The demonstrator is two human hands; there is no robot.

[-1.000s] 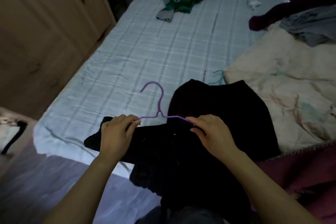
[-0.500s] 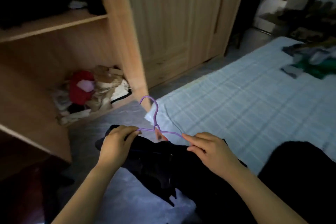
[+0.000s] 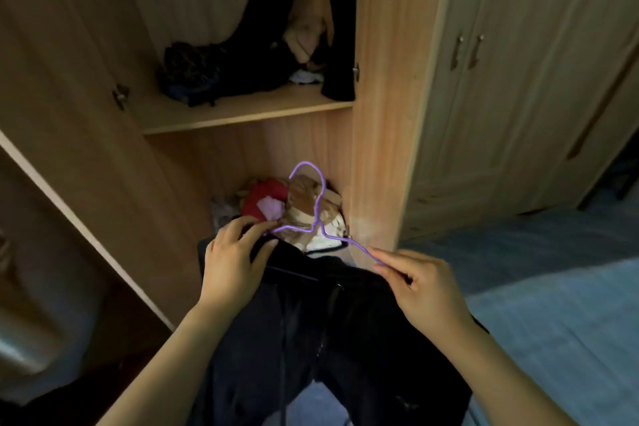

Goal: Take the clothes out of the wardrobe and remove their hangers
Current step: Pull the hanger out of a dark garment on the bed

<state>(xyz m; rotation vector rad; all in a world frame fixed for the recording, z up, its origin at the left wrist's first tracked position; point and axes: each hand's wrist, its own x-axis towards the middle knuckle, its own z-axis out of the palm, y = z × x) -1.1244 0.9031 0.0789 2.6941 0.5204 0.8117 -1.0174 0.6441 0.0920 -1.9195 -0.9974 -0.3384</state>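
Note:
A thin purple hanger (image 3: pixel 316 214) carries a black garment (image 3: pixel 332 328) that hangs down in front of me. My left hand (image 3: pixel 235 259) pinches the hanger's left end together with the garment's top edge. My right hand (image 3: pixel 420 287) pinches the hanger's right arm and the cloth beneath it. The hook points up, in front of the open wardrobe (image 3: pixel 377 114). More dark clothes (image 3: pixel 339 21) hang inside above the shelf (image 3: pixel 242 107).
A heap of dark items (image 3: pixel 207 73) lies on the shelf. Red, pink and brown things (image 3: pixel 287 204) are piled in the bottom compartment. The open wardrobe door (image 3: pixel 69 135) stands at my left. Closed doors (image 3: pixel 518 79) are at the right, and the bed's edge (image 3: pixel 570 304) at lower right.
My view has swung left from the bed to the open wardrobe. Both hands kept their hold on the purple hanger and black garment, which left the bed and now hang in front of the wardrobe.

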